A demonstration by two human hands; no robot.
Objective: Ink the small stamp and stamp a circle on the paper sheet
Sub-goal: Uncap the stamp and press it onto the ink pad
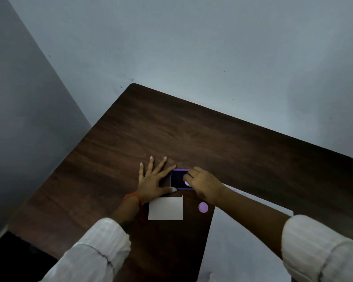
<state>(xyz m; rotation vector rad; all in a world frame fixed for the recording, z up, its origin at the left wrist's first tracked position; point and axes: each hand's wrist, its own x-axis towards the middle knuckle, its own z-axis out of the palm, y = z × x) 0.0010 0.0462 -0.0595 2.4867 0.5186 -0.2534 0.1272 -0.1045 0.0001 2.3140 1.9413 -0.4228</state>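
A purple ink pad point(177, 178) with a dark inked face lies open on the dark wooden table point(232, 143). My right hand point(204, 185) is closed on a small lilac stamp point(186, 183), which is pressed down on the pad; most of the stamp is hidden by my fingers. My left hand point(153, 180) lies flat with fingers spread, its thumb and forefinger against the pad's left side. A small white paper sheet point(166, 208) lies just in front of the pad, blank.
A lilac round cap or lid point(203, 207) rests to the right of the small sheet. A large white paper point(238, 247) covers the table's near right part under my right forearm. Walls stand close behind and to the left of the table.
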